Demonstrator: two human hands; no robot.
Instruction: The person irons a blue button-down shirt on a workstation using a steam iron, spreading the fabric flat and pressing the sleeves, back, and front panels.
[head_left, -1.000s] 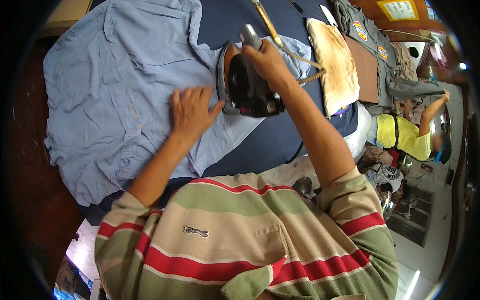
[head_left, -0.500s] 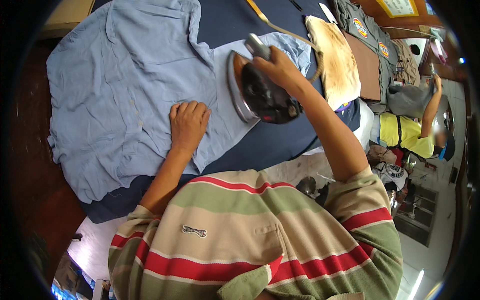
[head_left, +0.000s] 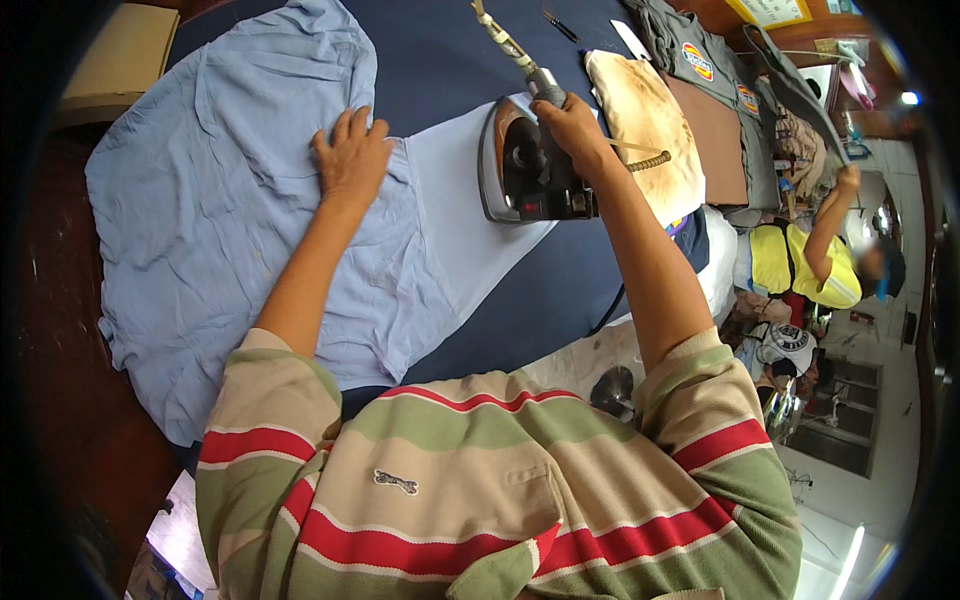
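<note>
A light blue shirt (head_left: 230, 230) is spread over a dark blue cloth-covered table (head_left: 440, 60), its body creased on the left. One sleeve (head_left: 450, 230) reaches out to the right and looks smoother. My left hand (head_left: 355, 160) rests on the shirt close to where the sleeve joins, its fingers spread and holding nothing. In my right hand (head_left: 572, 128) is the grey handle of a clothes iron (head_left: 535, 175), which sits over the sleeve. The iron covers part of the sleeve, and its cord (head_left: 505, 42) runs up from the handle's far end.
A scorched cream pad (head_left: 645, 130) lies right of the iron, beside a brown board (head_left: 710, 130) and grey garments (head_left: 680, 40). A cardboard box (head_left: 120, 60) stands at the far left. Further right, a person in a yellow top (head_left: 800, 260) lifts a dark garment.
My left hand has moved away from me up the shirt, its fingers spreading. The iron has turned and shifted slightly farther along the sleeve. The person at right has raised the garment.
</note>
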